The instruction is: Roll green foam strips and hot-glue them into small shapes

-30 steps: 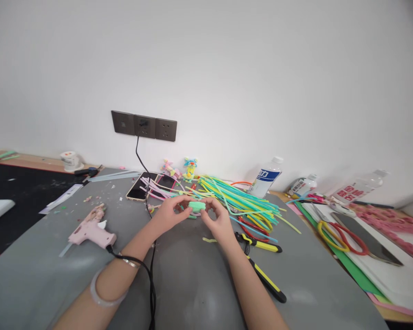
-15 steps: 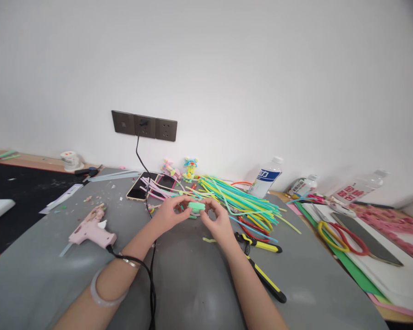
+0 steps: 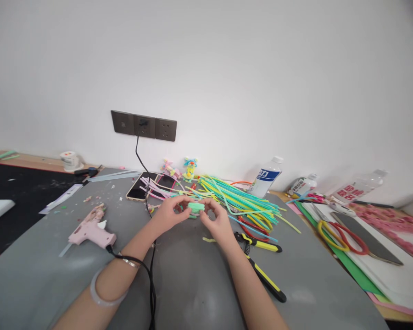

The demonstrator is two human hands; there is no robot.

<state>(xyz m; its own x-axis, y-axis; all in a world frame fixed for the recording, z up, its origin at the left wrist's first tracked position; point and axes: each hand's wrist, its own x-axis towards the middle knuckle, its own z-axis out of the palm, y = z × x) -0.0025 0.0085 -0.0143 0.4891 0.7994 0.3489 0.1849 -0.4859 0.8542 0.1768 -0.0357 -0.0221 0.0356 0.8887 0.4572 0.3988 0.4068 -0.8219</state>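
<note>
My left hand (image 3: 170, 211) and my right hand (image 3: 216, 220) meet over the grey mat (image 3: 192, 279), both pinching a small green coiled piece (image 3: 196, 206) between fingertips. The piece sits just above the mat, in front of a pile of green, yellow and blue strips (image 3: 237, 198). A pale bangle is on my left wrist. A short yellow scrap (image 3: 209, 239) lies on the mat below my right hand.
A pink glue gun (image 3: 91, 230) lies left, its black cord (image 3: 151, 284) running under my left arm. Yellow-black pliers (image 3: 261, 263) lie right. A phone (image 3: 141, 185), small figures (image 3: 189, 168), bottles (image 3: 266, 178), big scissors (image 3: 354, 236) and a wall socket (image 3: 143, 125) stand beyond.
My fingers have shifted slightly on the green piece; otherwise nothing has moved.
</note>
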